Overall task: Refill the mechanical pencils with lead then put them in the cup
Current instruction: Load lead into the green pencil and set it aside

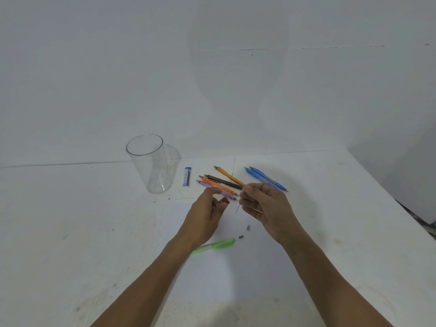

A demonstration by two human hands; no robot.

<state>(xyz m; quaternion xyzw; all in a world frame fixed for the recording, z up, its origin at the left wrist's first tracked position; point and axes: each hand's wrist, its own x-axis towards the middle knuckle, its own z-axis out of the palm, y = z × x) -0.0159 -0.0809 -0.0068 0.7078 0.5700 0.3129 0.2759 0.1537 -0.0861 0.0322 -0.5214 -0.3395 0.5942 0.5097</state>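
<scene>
The green pencil (pixel 217 245) lies on the table (pixel 70 232), its long axis running low-left to high-right, its left end hidden under the left forearm, just below both hands. The right hand (pixel 264 208) pinches a thin lead (pixel 237 208) hanging nearly upright; the left hand (pixel 207 208) grips a red lead case (pixel 223 201). The clear cup (pixel 153 171) stands upright, with the other pencils (pixel 219 185) lying outside it
</scene>
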